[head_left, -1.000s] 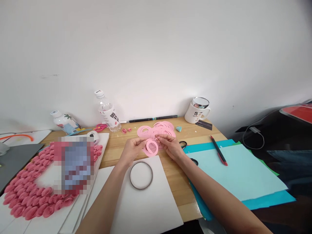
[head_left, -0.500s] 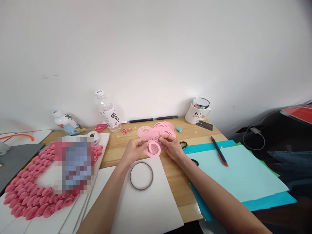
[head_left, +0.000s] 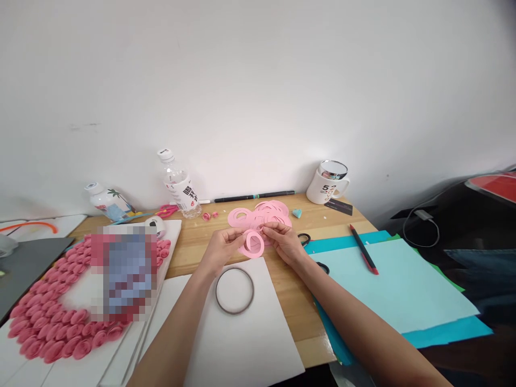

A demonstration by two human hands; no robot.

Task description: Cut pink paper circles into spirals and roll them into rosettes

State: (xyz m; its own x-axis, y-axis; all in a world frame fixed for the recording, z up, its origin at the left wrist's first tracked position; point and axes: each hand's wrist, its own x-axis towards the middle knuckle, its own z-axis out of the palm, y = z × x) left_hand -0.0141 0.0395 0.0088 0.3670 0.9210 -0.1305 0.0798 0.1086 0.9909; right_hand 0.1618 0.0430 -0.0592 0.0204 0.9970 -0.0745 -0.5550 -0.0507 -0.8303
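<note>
Between my two hands hangs a pink paper spiral (head_left: 254,253). My left hand (head_left: 222,246) pinches its left side with thumb and fingers. At the other side my right hand (head_left: 283,241) is closed in a pinch on the strip's inner end. A pile of pink paper spirals (head_left: 276,210) lies just behind my fingers. Below my hands a thin metal ring (head_left: 235,313) rests on a white board (head_left: 258,344). Small rolled pink pieces (head_left: 207,216) sit by the bottle, and a rolled teal piece (head_left: 297,213) lies right of the pile.
A plastic bottle (head_left: 183,193), a black pen (head_left: 256,196) and a white mug (head_left: 327,183) stand or lie along the wall. Scissors (head_left: 304,239), a black-red pen (head_left: 364,250) and blue paper (head_left: 395,285) are at right. Pink paper flowers (head_left: 52,317) cover the left.
The dangling loop of the pink spiral has shifted slightly left and up and looks narrower. Both hands have stayed almost in place.
</note>
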